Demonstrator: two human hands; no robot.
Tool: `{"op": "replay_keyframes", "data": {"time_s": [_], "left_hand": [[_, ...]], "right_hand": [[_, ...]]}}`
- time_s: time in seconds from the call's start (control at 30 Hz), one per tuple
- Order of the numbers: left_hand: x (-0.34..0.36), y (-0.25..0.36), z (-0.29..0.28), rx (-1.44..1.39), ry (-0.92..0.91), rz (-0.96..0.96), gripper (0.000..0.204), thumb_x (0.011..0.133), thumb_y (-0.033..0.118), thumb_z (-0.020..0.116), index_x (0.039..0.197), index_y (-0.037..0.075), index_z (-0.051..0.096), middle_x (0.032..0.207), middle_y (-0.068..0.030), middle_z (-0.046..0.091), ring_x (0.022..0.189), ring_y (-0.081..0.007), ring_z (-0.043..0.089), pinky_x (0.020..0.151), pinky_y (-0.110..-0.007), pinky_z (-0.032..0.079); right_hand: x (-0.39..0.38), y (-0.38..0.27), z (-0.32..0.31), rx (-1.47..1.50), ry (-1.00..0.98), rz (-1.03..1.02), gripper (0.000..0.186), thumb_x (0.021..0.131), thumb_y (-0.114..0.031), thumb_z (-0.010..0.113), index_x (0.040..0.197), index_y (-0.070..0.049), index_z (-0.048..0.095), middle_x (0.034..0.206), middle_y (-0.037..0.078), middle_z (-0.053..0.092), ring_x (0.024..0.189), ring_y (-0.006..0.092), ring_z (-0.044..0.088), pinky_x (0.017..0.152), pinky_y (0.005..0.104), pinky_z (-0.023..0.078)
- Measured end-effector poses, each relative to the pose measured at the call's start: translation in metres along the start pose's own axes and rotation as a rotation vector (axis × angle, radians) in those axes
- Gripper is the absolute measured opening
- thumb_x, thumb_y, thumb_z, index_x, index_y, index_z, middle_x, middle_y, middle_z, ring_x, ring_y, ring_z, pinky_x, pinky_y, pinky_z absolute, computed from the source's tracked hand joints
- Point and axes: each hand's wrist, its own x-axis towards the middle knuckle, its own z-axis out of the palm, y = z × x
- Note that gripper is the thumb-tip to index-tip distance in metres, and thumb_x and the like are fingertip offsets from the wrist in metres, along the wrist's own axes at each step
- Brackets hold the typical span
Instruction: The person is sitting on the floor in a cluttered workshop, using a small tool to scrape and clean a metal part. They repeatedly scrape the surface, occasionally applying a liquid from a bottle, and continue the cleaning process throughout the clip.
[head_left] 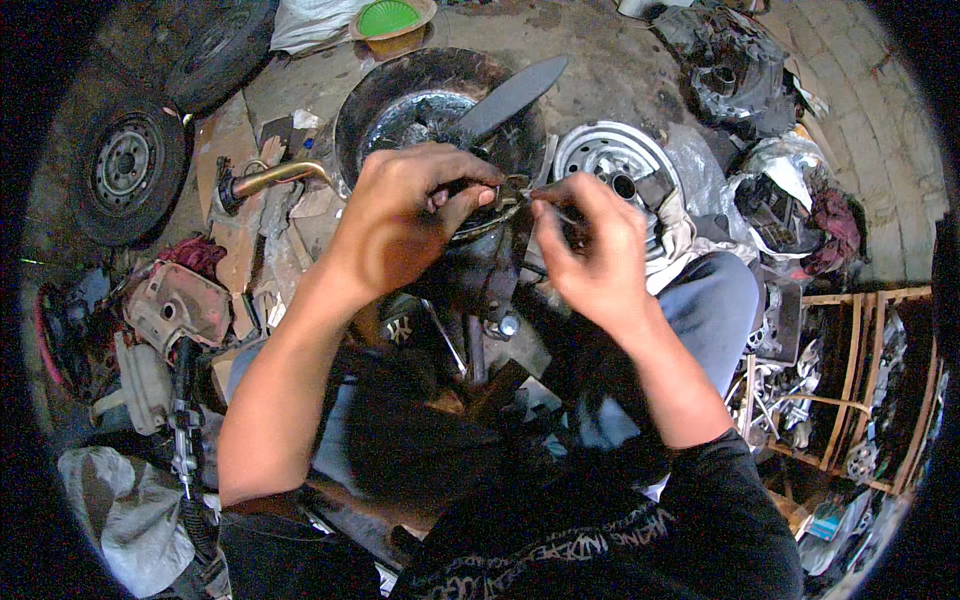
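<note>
My left hand (415,205) is closed in a pinch, thumb against fingers, in the middle of the view. Facing it from the right, my right hand (598,240) also pinches thumb to fingertips. Between the two pinches sits a small part, too small and dim to name. Just below the fingers stands a dark metal assembly (488,275), largely in shadow. Beyond my hands lies a dark round basin-like ring (362,105) with a glossy interior. A flat grey blade-shaped piece (518,95) rests across its rim.
A silver wheel rim (590,148) stands on the right, near my knee. A bent brass-coloured pipe (285,177) lies left. Further left are a wheel with tyre (125,170) and a rusty metal cover (178,308). A wooden rack (852,370) holds metal parts at right.
</note>
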Motion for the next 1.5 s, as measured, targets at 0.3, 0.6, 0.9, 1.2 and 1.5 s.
{"op": "replay_keyframes", "data": {"time_s": [0.3, 0.6, 0.9, 1.2, 1.5], "left_hand": [[0.012, 0.002, -0.006, -0.049, 0.008, -0.104, 0.013, 0.089, 0.009, 0.071, 0.098, 0.002, 0.077, 0.098, -0.0121, 0.077, 0.094, -0.0253, 0.072, 0.091, -0.036, 0.053], [0.022, 0.003, -0.003, -0.140, 0.161, -0.154, 0.014, 0.087, 0.006, 0.070, 0.099, 0.004, 0.078, 0.097, -0.0139, 0.076, 0.090, -0.0288, 0.073, 0.085, -0.037, 0.055], [0.034, -0.003, -0.044, -0.103, 0.320, -0.231, 0.018, 0.092, 0.008, 0.069, 0.106, 0.002, 0.078, 0.097, -0.0080, 0.077, 0.092, -0.0146, 0.068, 0.088, -0.030, 0.052], [0.038, -0.003, -0.047, -0.339, 0.407, -0.469, 0.015, 0.094, 0.013, 0.072, 0.107, 0.006, 0.077, 0.092, -0.0033, 0.075, 0.079, -0.0087, 0.064, 0.067, -0.027, 0.052], [0.024, -0.016, -0.064, -0.895, 0.192, -0.760, 0.030, 0.098, 0.013, 0.069, 0.126, 0.004, 0.067, 0.085, 0.0018, 0.063, 0.070, -0.0079, 0.056, 0.058, -0.023, 0.051]], "right_hand": [[-0.036, 0.097, 0.008, -0.069, -0.114, 0.319, 0.026, 0.088, -0.010, 0.067, 0.110, 0.003, 0.064, 0.103, 0.027, 0.071, 0.102, 0.0453, 0.068, 0.089, 0.0482, 0.053], [-0.081, 0.117, 0.021, 0.179, -0.018, 0.471, 0.018, 0.085, -0.002, 0.072, 0.103, 0.000, 0.070, 0.097, 0.014, 0.075, 0.097, 0.0226, 0.072, 0.089, 0.0357, 0.053], [-0.007, 0.025, -0.017, 0.363, 0.061, 0.295, 0.017, 0.093, -0.004, 0.069, 0.109, 0.002, 0.071, 0.106, 0.012, 0.075, 0.102, 0.0189, 0.070, 0.093, 0.0328, 0.052], [0.032, -0.003, 0.021, 0.043, 0.048, -0.026, 0.014, 0.089, -0.004, 0.071, 0.102, -0.003, 0.073, 0.101, 0.014, 0.075, 0.099, 0.0286, 0.071, 0.092, 0.0374, 0.052], [-0.030, 0.044, 0.014, -0.027, 0.235, 0.209, 0.049, 0.089, -0.002, 0.061, 0.138, -0.001, 0.054, 0.137, 0.025, 0.057, 0.131, 0.0443, 0.050, 0.114, 0.0495, 0.037]]}}
